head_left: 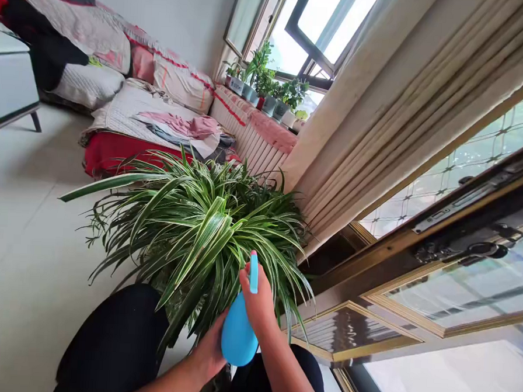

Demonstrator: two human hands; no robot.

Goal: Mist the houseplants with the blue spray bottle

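A blue spray bottle with a pink nozzle tip is tilted forward, its nozzle toward a large spider plant in front of me. My right hand is wrapped round the bottle's neck and trigger. Against the left side of the bottle's body rests my left hand, with its fingers mostly hidden behind the bottle. Long green leaves with pale edges spread out on all sides, and the plant's pot is hidden beneath them.
Right of the plant stand a beige curtain and a brown door with glass panels. A sofa with clothes lies behind. Several potted plants line the windowsill. At far left is a white cabinet.
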